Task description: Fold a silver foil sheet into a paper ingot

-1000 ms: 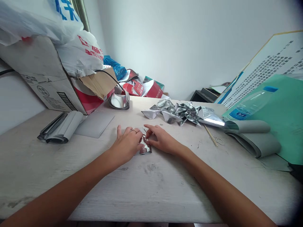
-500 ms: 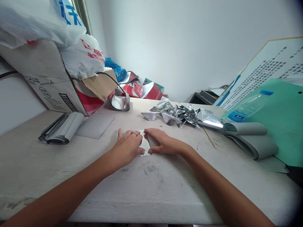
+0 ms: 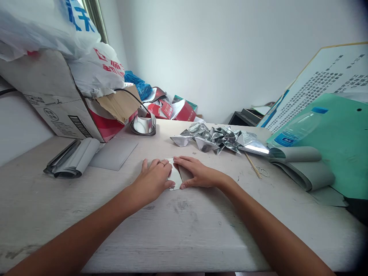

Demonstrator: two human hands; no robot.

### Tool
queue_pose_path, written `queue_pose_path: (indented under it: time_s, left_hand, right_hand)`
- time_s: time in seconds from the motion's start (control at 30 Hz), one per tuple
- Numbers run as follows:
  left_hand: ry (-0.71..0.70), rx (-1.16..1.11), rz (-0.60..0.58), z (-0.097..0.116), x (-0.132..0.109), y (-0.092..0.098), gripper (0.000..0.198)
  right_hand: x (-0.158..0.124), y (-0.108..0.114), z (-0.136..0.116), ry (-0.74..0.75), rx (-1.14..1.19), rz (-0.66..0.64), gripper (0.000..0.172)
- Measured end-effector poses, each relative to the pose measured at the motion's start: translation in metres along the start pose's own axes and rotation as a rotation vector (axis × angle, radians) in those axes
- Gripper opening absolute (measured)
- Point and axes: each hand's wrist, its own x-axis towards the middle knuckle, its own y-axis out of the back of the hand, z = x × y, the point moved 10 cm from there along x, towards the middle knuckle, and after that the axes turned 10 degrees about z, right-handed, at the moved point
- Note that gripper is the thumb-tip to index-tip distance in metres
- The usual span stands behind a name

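A small silver foil sheet point(image 3: 175, 178) lies flat on the white wooden table point(image 3: 184, 226), mostly hidden under both hands. My left hand point(image 3: 153, 179), with a ring on one finger, rests palm down on the sheet's left part with its fingers spread. My right hand point(image 3: 195, 173) lies flat on the right part, fingers stretched out and pressing down. A pile of folded silver foil shapes point(image 3: 218, 138) sits behind the hands, toward the right.
A tilted cardboard box point(image 3: 63, 103) with white plastic bags stands at the left. Grey sheet stacks point(image 3: 71, 159) lie at the left, rolled grey sheets point(image 3: 304, 165) at the right. A wooden stick point(image 3: 253, 165), rubber bands, a water bottle point(image 3: 299, 128) and a green folder point(image 3: 345, 149) are on the right.
A second ago my fingers were pinching a raised fold of the foil. Both hands have flattened onto the sheet, which lies pressed down on the table.
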Motion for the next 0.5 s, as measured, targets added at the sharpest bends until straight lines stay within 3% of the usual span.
queue_pose_path:
  time_s: [0.23, 0.5]
  left_hand:
    - [0.021, 0.01, -0.02, 0.0, -0.001, 0.0, 0.038]
    - [0.032, -0.005, -0.031, -0.002, 0.002, 0.001, 0.035]
  right_hand:
    - [-0.004, 0.006, -0.013, 0.117, -0.04, 0.038, 0.078]
    - [-0.011, 0.013, -0.038, 0.212, -0.112, 0.077, 0.037]
